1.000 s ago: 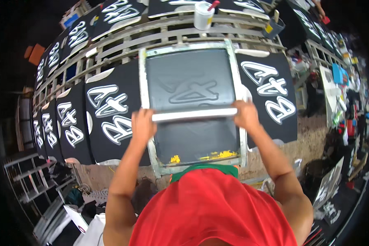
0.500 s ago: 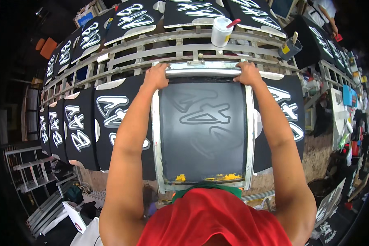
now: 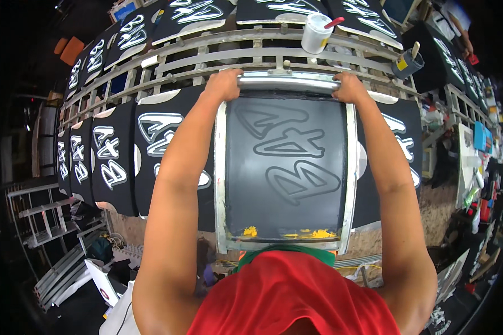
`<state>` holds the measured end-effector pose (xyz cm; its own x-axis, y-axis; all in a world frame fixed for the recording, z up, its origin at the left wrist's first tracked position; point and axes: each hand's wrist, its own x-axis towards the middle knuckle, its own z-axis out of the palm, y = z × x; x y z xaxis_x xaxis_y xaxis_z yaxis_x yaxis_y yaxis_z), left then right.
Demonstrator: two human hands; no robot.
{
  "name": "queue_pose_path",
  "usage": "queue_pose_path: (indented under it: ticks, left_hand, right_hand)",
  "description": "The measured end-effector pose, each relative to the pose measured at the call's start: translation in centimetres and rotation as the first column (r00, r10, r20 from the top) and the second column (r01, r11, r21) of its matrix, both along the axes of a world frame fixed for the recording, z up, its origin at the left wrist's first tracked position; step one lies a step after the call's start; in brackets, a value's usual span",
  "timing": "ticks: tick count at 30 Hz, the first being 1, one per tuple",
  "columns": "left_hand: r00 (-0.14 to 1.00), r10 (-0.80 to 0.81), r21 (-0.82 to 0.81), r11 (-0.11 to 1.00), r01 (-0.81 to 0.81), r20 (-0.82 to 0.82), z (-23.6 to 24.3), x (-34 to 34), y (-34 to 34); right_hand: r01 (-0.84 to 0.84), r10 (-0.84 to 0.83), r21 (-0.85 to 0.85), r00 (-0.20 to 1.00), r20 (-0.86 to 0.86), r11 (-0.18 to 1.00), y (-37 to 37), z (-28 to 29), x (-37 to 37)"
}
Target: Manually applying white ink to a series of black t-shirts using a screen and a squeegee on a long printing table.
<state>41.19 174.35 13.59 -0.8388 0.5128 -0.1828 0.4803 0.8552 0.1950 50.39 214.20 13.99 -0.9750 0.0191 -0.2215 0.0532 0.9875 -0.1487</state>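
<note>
A screen-printing frame (image 3: 220, 184) with pale metal sides lies in front of me. Its dark grey mesh (image 3: 285, 223) bears outlined letter shapes, and yellow smears mark the near end. Across the far end lies a silvery bar-shaped squeegee (image 3: 288, 82). My left hand (image 3: 223, 85) is closed around its left end, by the frame's far left corner. At the opposite end my right hand (image 3: 352, 89) has its fingers curled over the bar. What lies beneath the screen is hidden.
Black printed fabric panels (image 3: 114, 190) lie in rows on both sides and beyond the metal rails (image 3: 229, 58). A white tub (image 3: 315, 38) with a red-handled tool and a grey tub (image 3: 405, 66) stand on the rails. Another person (image 3: 458, 22) is at upper right.
The whole view has shifted, so the frame sits higher and slightly farther right. Both hands stay at the squeegee's ends. The nearest letter shape on the mesh shows more clearly.
</note>
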Motion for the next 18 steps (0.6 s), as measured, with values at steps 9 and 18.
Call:
queue_pose_path:
  ticks: [9, 18]
  left_hand:
    - [1.0, -0.012, -0.1, 0.995, 0.014, 0.014, -2.0, -0.2, -0.7]
    - [0.997, -0.077, 0.073, 0.994, 0.077, -0.003, -0.8, 16.8, -4.8]
  right_hand:
    - [-0.029, 0.017, 0.11, 0.994, 0.108, 0.994, -2.2, 0.4, 0.1]
    - [-0.017, 0.006, -0.112, 0.995, -0.102, 0.994, -4.3, -0.9, 18.5]
